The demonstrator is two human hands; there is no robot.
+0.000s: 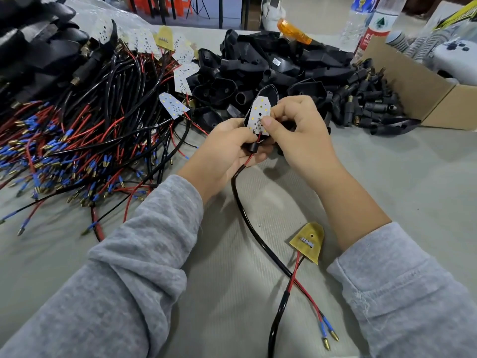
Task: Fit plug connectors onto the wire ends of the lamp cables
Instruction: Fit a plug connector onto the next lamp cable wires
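My left hand (227, 148) grips a small black connector sleeve (254, 147) on a lamp cable (247, 215), just under a white LED board (259, 115). My right hand (296, 125) pinches the lower edge of that white LED board with thumb and fingers. Behind the board a black lamp housing (271, 93) shows. The black cable runs down across the table and splits into red wires ending in blue-sleeved brass plug connectors (329, 337). A second, yellow board (308, 241) with its own red wires lies on the table by my right forearm.
A big tangle of black and red cables with blue-sleeved brass ends (77, 140) covers the left. Black lamp housings (271, 65) are heaped at the back. Black plug parts (366, 104) lie beside a cardboard box (423, 91). Bottles (371, 24) stand behind.
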